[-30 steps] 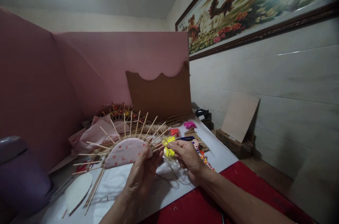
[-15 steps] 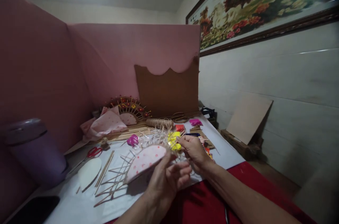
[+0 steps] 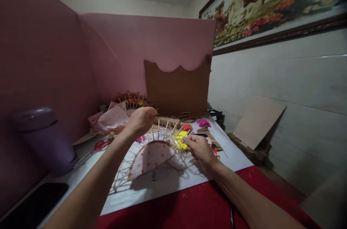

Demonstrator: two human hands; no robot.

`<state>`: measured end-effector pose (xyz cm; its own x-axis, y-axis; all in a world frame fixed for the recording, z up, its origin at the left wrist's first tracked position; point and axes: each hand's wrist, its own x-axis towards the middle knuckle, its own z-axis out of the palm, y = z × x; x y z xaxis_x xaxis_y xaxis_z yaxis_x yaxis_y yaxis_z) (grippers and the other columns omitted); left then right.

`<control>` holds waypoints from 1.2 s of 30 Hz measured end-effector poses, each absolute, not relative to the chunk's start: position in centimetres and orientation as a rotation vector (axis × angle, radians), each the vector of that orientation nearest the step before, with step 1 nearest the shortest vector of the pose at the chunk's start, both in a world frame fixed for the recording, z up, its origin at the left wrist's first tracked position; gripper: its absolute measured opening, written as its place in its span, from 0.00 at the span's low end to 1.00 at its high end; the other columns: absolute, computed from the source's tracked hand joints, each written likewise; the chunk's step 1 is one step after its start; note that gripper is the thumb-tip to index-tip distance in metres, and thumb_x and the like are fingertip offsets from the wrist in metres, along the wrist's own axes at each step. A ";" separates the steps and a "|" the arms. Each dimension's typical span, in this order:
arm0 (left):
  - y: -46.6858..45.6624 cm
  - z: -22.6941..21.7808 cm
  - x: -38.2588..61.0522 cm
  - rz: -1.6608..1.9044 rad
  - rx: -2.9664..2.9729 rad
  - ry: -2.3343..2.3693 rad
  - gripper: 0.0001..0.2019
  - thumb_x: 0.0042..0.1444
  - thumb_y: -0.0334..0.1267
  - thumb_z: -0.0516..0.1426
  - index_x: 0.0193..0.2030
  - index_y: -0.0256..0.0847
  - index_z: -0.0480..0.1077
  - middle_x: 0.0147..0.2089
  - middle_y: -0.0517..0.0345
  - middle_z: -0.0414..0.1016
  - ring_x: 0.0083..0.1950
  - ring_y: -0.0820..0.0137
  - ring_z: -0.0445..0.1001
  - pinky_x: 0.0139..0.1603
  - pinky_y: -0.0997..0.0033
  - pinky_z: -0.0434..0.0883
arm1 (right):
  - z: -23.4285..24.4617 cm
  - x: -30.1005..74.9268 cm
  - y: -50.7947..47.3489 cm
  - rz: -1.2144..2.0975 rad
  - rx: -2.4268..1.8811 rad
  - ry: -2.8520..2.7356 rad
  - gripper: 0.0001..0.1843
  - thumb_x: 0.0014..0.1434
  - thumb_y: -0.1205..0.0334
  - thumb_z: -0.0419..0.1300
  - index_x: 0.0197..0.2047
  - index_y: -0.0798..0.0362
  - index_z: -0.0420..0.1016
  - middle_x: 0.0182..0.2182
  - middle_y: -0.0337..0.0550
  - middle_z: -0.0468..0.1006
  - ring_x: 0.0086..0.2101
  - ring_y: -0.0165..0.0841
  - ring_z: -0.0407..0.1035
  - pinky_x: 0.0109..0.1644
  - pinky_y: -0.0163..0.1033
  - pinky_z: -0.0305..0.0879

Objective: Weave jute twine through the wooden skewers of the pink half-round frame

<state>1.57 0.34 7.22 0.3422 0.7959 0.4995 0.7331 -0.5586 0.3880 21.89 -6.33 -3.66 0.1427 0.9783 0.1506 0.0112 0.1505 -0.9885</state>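
Observation:
A half-round piece (image 3: pixel 153 158) covered in pink spotted cloth is tilted up over the white table. Thin wooden sticks (image 3: pixel 159 131) fan out from its curved edge. At its right end, my right hand (image 3: pixel 202 148) pinches one of these sticks between thumb and fingers. My left hand (image 3: pixel 142 119) is raised beyond the curved edge, its fingers closed together; whatever they hold is too small to make out. Loose twine (image 3: pixel 187 171) trails on the table below my right hand. A yellow packet (image 3: pixel 181 140) lies behind the sticks.
A roll of twine (image 3: pixel 168 122) and a finished-looking stick fan (image 3: pixel 132 99) lie at the back. Red-handled scissors (image 3: pixel 101 145), a purple tumbler (image 3: pixel 45 142) and a black phone-like slab (image 3: pixel 38 203) are on the left. Brown cardboard (image 3: pixel 177 90) leans against the pink partition.
My left hand has left the half-round piece and moved up and away to its far side. My right hand stays at the right-end sticks. The view has shifted slightly.

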 end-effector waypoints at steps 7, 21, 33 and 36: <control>1.6 7.5 2.6 0.899 2.828 1.046 0.12 0.44 0.30 0.56 0.37 0.40 0.75 0.45 0.49 0.75 0.50 0.61 0.68 0.52 0.65 0.60 | -3.2 22.0 -6.3 0.961 -1.156 -1.228 0.21 0.47 0.45 0.60 0.21 0.53 0.62 0.12 0.28 0.56 0.12 0.19 0.42 0.16 0.31 0.34; 1.8 7.6 3.4 0.525 2.936 1.062 0.11 0.42 0.33 0.55 0.34 0.39 0.74 0.34 0.52 0.75 0.36 0.66 0.69 0.37 0.70 0.62 | -2.9 21.6 -6.5 0.955 -1.117 -1.216 0.21 0.47 0.45 0.60 0.20 0.52 0.61 0.12 0.29 0.54 0.15 0.21 0.42 0.17 0.32 0.35; 2.2 7.7 3.1 0.507 2.701 1.118 0.09 0.44 0.35 0.54 0.25 0.35 0.75 0.20 0.62 0.69 0.24 0.75 0.64 0.26 0.75 0.57 | -2.6 21.5 -6.9 0.958 -1.128 -1.217 0.20 0.47 0.45 0.60 0.20 0.53 0.61 0.13 0.29 0.55 0.15 0.21 0.43 0.17 0.32 0.35; 2.6 7.7 2.9 0.562 2.546 1.095 0.07 0.42 0.35 0.56 0.25 0.36 0.75 0.20 0.63 0.69 0.24 0.75 0.64 0.26 0.76 0.59 | -2.6 21.5 -7.1 0.953 -1.106 -1.228 0.21 0.48 0.45 0.60 0.20 0.53 0.61 0.13 0.29 0.55 0.15 0.21 0.43 0.18 0.32 0.36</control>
